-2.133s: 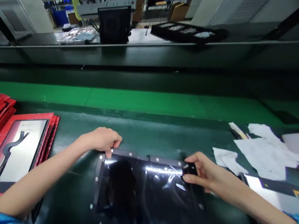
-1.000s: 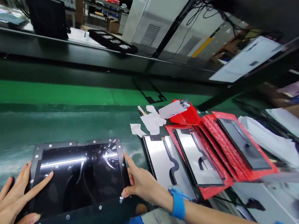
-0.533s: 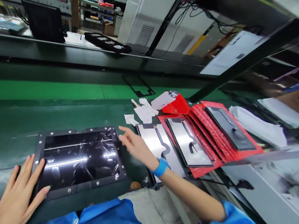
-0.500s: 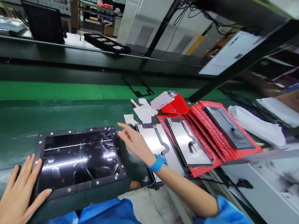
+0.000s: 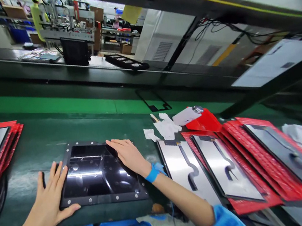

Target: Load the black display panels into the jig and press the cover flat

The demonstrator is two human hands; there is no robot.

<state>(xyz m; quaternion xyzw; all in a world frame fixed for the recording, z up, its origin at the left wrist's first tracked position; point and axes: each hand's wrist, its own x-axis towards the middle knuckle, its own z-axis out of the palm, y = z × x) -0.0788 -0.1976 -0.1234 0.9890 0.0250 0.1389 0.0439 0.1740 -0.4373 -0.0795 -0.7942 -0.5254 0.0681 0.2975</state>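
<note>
Black, glossy, dot-rimmed rectangular panel [image 5: 92, 175]

Moderate, fairly even light reaches the tabletop [image 5: 45, 142], while pale streaks of glare cross the glossy black panel [image 5: 95, 175]. The far right sinks into shadow and soft blur, with wide-angle stretching toward the edges.

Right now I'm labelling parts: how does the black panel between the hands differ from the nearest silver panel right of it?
The black panel is dark and glossy; the silver panel is pale. The black panel bears pale dots round its border; the silver panel bears a curved dark strip. Both are rectangular.
</note>
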